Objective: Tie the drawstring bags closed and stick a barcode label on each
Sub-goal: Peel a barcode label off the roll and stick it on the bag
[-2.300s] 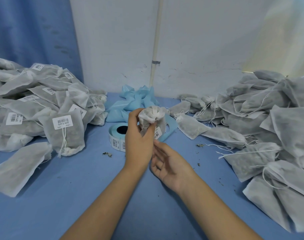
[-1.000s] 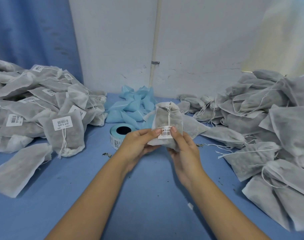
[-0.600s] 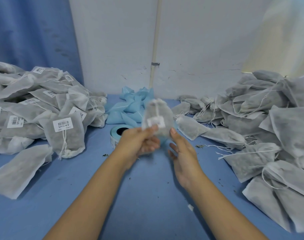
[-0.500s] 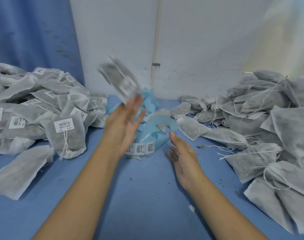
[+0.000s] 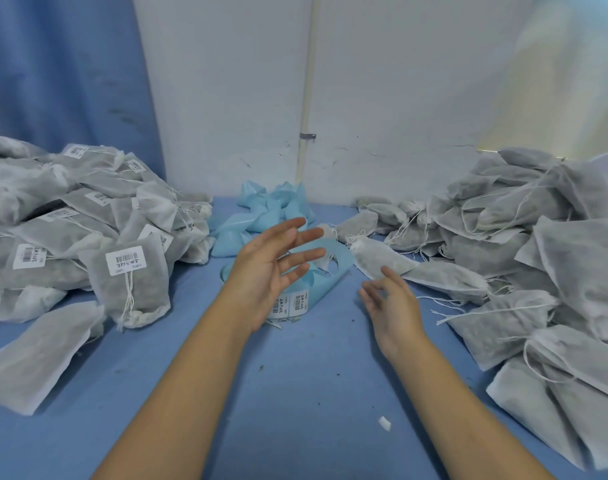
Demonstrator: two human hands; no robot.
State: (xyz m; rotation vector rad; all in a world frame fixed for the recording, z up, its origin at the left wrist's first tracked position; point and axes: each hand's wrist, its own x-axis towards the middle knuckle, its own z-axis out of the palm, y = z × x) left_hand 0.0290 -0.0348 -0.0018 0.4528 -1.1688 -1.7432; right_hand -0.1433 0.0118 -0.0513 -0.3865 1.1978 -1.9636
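My left hand (image 5: 268, 271) hovers palm-up over the blue label roll (image 5: 295, 299), fingers spread and holding nothing. My right hand (image 5: 391, 306) floats just right of the roll, fingers loosely bent and empty. White barcode labels show on the roll's loose end. On the left lies a pile of tied grey drawstring bags with barcode labels (image 5: 88, 220); the nearest one (image 5: 131, 282) stands at its front. A heap of unlabelled grey bags (image 5: 524, 251) fills the right side, and one of them (image 5: 378, 259) lies just beyond my right fingertips.
Crumpled blue backing strip (image 5: 271, 209) is heaped against the white wall behind the roll. A flat grey bag (image 5: 36, 355) lies at the near left. The blue table (image 5: 295, 393) carries small crumbs and a white scrap (image 5: 384, 423).
Both hands held a labelled bag in front of me. My left hand then tossed it up and to the left; it is gone from the hand, and both hands are now empty.
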